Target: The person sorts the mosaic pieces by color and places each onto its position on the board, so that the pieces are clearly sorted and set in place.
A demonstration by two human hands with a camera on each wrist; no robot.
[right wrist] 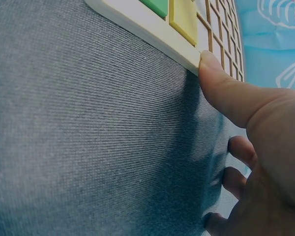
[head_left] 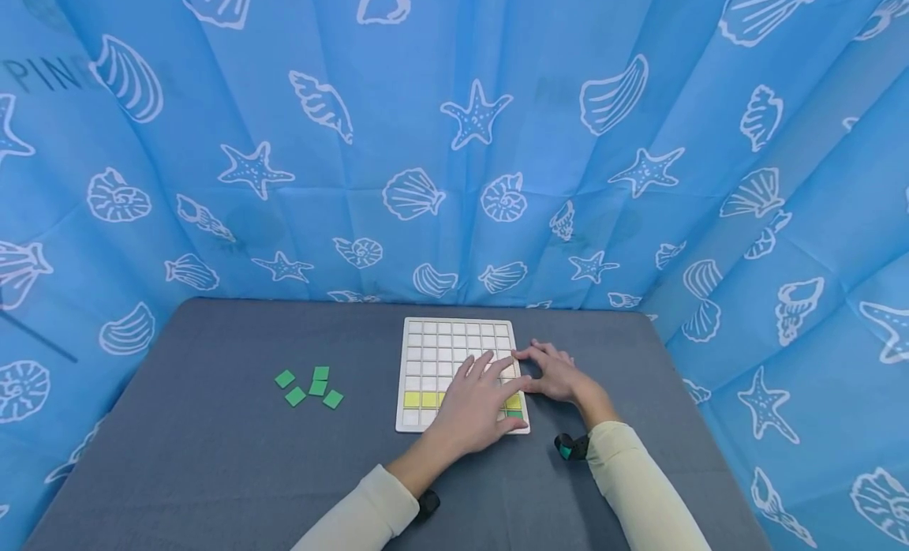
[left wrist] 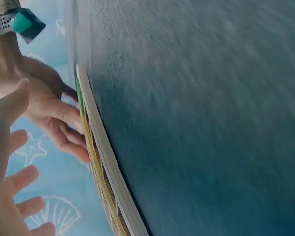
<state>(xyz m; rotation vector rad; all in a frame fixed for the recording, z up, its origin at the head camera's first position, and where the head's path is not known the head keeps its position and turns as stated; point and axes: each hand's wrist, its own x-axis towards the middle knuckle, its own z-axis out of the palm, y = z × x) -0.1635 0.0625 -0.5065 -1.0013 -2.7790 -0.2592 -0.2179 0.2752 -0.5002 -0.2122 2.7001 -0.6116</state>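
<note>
Surface (head_left: 248, 456): grey, under both hands, with a blue shell-print curtain (head_left: 426, 160) beyond them.
White grid board (head_left: 402, 377): beneath the left hand, its side against the right, probably so both reach it easily.
Left hand (head_left: 470, 409): released, fingers spread above the grid.
Right hand (head_left: 557, 376): grasping nothing, thumb touching the board's rim, likely steadying it.
Yellow tiles (head_left: 412, 399): in one row, partly hidden by the left hand.
Corner green tile (head_left: 514, 414): by the left thumb; contact unclear.
Loose green tiles (head_left: 317, 387): five, left of the left hand, apparently kept handy.
</note>
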